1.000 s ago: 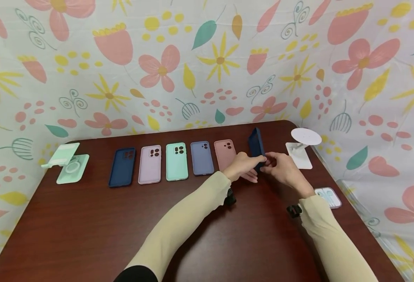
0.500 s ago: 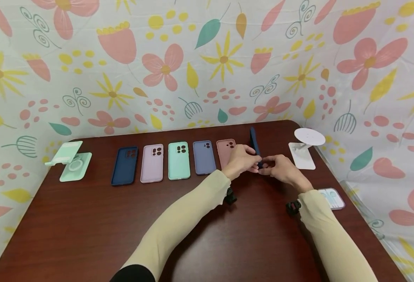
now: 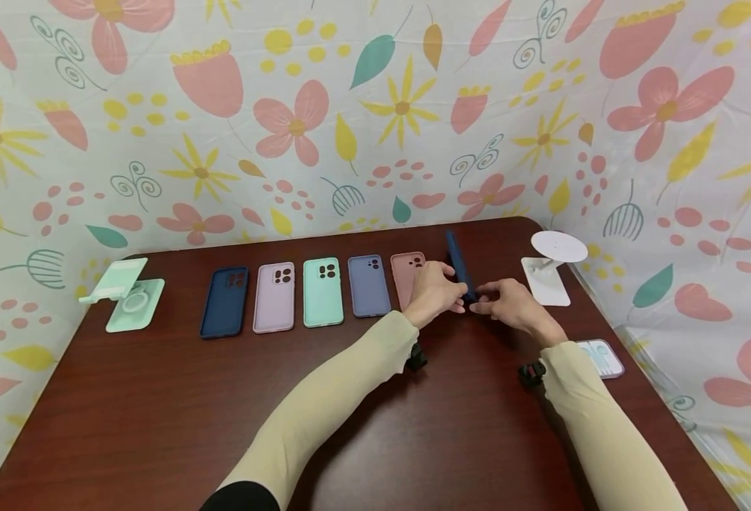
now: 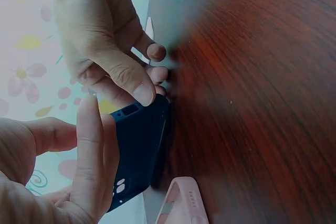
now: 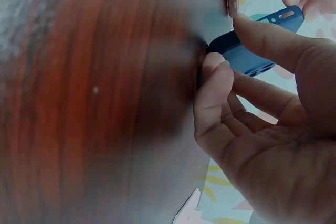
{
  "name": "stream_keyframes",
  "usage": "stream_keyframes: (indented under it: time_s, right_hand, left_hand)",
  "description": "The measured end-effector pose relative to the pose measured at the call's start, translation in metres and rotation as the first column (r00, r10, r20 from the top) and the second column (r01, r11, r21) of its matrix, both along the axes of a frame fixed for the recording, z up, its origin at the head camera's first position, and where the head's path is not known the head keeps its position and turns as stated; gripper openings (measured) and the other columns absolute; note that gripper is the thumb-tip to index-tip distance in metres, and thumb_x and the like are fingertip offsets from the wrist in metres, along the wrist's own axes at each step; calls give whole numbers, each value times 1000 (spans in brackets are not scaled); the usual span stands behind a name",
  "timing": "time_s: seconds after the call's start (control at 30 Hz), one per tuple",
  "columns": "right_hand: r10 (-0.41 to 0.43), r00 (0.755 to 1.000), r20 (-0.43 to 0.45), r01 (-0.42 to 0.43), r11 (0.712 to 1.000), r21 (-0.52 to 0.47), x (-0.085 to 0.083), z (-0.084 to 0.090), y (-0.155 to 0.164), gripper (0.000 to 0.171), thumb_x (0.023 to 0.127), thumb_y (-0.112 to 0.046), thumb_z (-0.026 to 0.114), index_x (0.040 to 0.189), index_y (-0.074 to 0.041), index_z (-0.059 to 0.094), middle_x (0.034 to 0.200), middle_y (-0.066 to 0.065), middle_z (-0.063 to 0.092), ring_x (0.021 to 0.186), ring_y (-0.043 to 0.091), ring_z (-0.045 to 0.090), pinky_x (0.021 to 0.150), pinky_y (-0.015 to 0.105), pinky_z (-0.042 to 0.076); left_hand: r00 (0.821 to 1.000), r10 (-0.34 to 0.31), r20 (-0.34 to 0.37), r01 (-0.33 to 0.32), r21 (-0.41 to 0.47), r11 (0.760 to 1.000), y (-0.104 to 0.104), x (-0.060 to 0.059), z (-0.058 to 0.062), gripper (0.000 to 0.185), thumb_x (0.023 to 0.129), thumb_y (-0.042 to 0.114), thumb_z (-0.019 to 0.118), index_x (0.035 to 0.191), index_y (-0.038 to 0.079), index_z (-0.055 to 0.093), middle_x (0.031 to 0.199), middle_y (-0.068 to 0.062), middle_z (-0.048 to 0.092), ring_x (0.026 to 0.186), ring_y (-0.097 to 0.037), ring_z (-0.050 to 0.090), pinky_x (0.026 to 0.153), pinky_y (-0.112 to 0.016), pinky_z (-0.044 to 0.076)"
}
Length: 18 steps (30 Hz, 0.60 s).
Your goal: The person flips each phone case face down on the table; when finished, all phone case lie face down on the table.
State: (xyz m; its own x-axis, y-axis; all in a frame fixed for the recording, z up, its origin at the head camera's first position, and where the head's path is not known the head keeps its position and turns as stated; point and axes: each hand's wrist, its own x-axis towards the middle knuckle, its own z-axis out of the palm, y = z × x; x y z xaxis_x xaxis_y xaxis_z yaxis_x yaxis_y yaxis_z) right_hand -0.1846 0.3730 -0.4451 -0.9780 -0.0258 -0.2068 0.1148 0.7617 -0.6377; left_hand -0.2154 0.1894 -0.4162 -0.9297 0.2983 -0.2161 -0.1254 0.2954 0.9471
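Hands both pinching the dark blue case [image 3: 459,264] on edge near the table's [image 3: 158,411] far right corner: left hand [image 3: 435,292], right hand [image 3: 507,304]. Probably laying it flat beside the pink case [image 3: 406,273] next; needs gentle tipping.

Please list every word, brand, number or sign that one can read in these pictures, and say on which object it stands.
There is no readable text in any view.
Dark blue phone case held by the left hand and the right hand: no writing shows.
The cases lying in a row, such as the mint case: plain, no logo visible.
White stand and mint stand: no markings can be made out.
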Motion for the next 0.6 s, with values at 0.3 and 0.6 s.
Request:
stream_keyframes:
  time_s: [0.3,0.6]
  right_hand:
    - [-13,1000,-10,13,1000,18,3,0,5,47,94,-24,70,130,5,62,94,11,69,72,15,65,65,25,52]
    - [-35,999,-18,36,998,57,8,3,11,44,93,-23,70,126,6,63,88,9,68,69,13,64,64,24,50]
  left_hand:
    - [1000,7,4,-7,5,1000,4,2,-4,53,90,4,71,141,6,55,64,-11,71,45,-15,66,68,-44,64]
    - [1000,-13,6,13,-31,999,8,5,-9,55,91,4,71,144,5,53,71,-16,74,48,-18,69,67,-43,64]
